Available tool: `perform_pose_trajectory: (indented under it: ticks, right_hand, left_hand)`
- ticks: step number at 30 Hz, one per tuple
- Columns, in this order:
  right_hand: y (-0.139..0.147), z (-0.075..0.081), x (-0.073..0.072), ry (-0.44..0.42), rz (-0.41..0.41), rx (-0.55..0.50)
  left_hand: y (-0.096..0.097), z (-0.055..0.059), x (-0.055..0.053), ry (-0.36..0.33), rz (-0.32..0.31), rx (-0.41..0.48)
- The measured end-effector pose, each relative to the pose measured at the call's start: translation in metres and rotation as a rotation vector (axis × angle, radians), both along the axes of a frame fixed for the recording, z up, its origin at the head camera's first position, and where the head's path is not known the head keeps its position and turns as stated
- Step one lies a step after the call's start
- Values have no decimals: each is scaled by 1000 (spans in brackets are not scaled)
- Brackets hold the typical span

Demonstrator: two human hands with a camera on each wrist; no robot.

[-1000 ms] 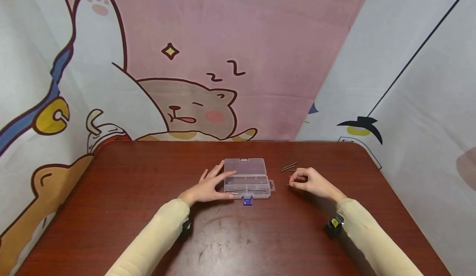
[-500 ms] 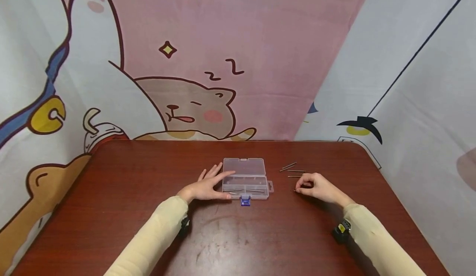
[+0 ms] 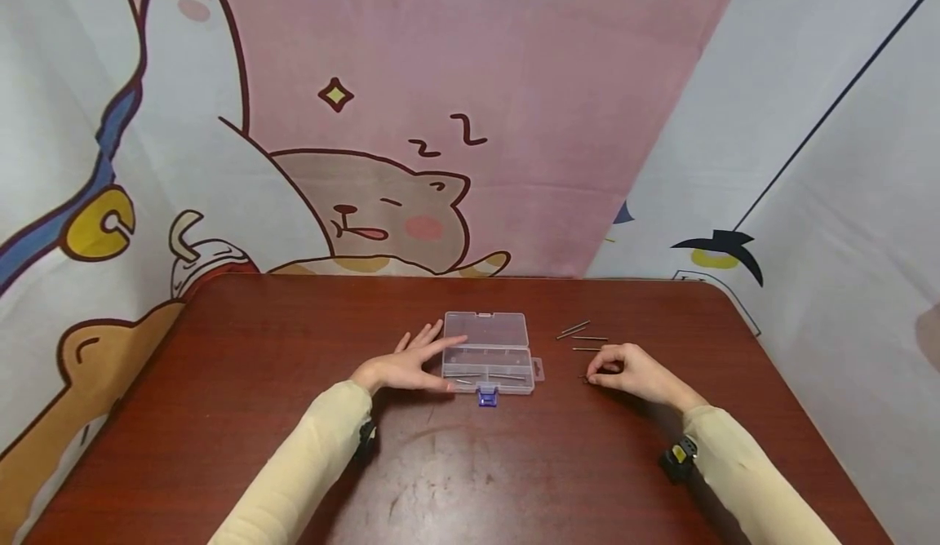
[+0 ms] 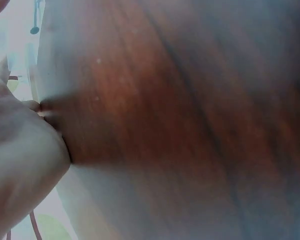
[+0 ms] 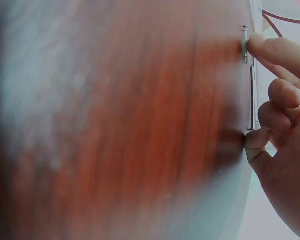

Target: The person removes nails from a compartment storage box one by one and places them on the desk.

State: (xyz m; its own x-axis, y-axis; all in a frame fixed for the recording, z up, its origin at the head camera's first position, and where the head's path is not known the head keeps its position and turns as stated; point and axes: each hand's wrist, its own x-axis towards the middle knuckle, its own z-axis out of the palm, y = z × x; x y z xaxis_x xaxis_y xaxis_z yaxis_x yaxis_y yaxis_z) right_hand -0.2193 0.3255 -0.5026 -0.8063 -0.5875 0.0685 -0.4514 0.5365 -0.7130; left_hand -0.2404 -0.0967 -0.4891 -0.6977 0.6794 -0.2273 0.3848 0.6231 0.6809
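Observation:
A clear plastic compartment box (image 3: 488, 390) lies with its lid (image 3: 486, 330) swung back and its blue latch (image 3: 487, 398) hanging at the front. Thin metal rods (image 3: 507, 377) lie in its front compartments. My left hand (image 3: 400, 370) rests at the box's left end, thumb by the front corner and straight index finger across the side. To the right of the box, my right hand (image 3: 635, 375) is low over the table, thumb and index finger pinching a small thin metal rod (image 5: 245, 44). The fingers mostly hide that rod in the head view.
Several more thin metal rods (image 3: 590, 338) lie on the table behind my right hand, two of them close together at a slant. The brown wooden table (image 3: 470, 471) ends at a cartoon-printed cloth (image 3: 529, 121). The left wrist view is mostly blurred tabletop.
My right hand has shifted right and towards me, uncovering rods on the table behind it. My left hand and the box have stayed in place.

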Motion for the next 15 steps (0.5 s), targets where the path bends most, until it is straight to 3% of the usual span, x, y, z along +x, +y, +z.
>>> perform_pose_trajectory:
  ticks: [6,12,15]
  right_hand:
    - [-10,5,4,41,-33,-20]
    - [-44,33,18,77,-62,-59]
    - [-59,36,19,123,-71,-85]
  left_hand:
    - [0,1,0,12,5,1]
    - [0,-1,2,12,1,-3]
    - [0,-2,2,16,-4,0]
